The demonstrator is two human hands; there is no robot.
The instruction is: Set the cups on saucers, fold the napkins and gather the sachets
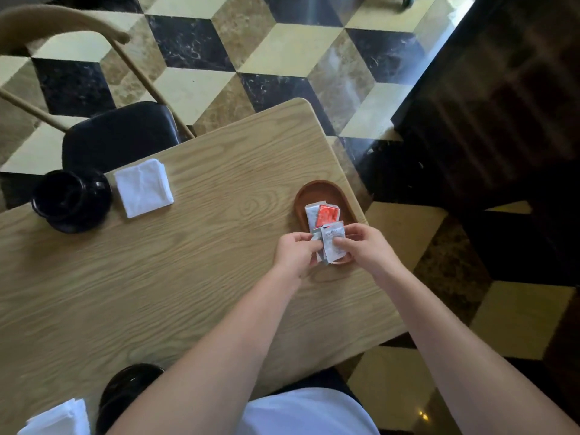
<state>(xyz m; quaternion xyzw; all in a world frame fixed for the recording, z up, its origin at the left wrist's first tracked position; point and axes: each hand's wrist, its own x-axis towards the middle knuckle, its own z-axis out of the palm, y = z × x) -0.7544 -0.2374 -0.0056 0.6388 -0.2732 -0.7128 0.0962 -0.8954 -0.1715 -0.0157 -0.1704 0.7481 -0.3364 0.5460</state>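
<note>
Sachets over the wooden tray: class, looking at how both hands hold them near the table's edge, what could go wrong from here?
1. The left hand and right hand pinch several sachets together; a loose grip could drop one.
2. The tray sits close to the table edge, so a nudge might push it off.

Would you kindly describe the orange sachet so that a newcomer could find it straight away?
Start at the light wooden table and go to its right edge, where a brown oval tray sits. The orange sachet lies in that tray, just beyond the person's hands. It is the only brightly coloured packet; the white sachets beside it and in the hands are pale.
</note>
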